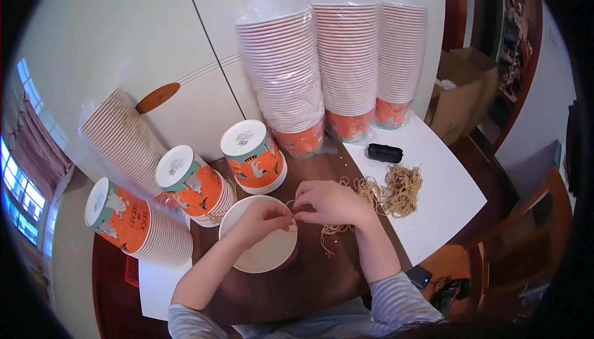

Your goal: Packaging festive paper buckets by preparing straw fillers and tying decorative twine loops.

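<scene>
An open white paper bucket [263, 255] stands upright on the brown tabletop, right in front of me. Over its right rim my left hand [261, 223] and my right hand [329, 203] meet, fingertips closed. A thin, light cord [289, 202] makes a small loop between them, and both hands pinch it at the rim. My fingers cover part of the cord, so I cannot tell whether it is knotted. Tan cords lie in a tangled bundle [402, 192], with loose strands [334, 232] close to my right wrist.
Upside-down orange-and-green bucket stacks [253, 159] stand at the left and behind. Tall plastic-wrapped stacks [348, 60] lean at the back. A black case [385, 153] lies on a white board [442, 184]. A wooden chair [526, 227] and cardboard box [461, 88] are at the right.
</scene>
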A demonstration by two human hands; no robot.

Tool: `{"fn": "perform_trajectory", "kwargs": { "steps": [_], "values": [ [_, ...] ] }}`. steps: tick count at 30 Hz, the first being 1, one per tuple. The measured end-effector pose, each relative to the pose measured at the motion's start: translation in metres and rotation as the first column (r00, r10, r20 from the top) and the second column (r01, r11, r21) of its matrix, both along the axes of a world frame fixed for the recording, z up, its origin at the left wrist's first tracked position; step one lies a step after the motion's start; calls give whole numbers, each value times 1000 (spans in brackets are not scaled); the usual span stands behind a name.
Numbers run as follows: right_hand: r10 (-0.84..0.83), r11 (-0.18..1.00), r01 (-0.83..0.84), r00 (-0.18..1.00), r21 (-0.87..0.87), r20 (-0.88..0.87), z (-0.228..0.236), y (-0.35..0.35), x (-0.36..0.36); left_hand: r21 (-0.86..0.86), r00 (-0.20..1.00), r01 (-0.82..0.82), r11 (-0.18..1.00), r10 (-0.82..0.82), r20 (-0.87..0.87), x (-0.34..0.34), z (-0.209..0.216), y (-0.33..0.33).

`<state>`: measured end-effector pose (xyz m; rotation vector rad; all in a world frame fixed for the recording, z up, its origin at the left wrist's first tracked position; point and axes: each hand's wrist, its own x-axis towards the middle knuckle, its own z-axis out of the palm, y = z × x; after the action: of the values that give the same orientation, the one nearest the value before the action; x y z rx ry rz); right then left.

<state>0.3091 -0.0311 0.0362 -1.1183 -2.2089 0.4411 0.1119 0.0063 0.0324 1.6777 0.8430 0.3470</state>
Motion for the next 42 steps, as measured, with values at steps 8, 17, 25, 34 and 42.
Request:
{"fn": "perform_trajectory", "kwargs": {
  "steps": [8,17,25,34,42],
  "values": [
    [78,996,-75,994,-48,77,-12,8,-4,38,992,10,999,-15,124,-7,-14,2],
    [40,993,-19,982,-113,186,3,-7,1,-75,998,-30,997,34,60,-10,-16,3],
    [210,974,-179,941,-136,267,0,-6,-12,-112,991,-104,988,113,75,-4,-12,2],
    [28,977,-21,999,-213,31,4,4,-4,39,996,-63,997,61,70,-10,-20,8],
    [-10,977,34,994,-210,113,0,6,-14,10,994,-91,996,91,66,-4,-19,7]
  ]
}}
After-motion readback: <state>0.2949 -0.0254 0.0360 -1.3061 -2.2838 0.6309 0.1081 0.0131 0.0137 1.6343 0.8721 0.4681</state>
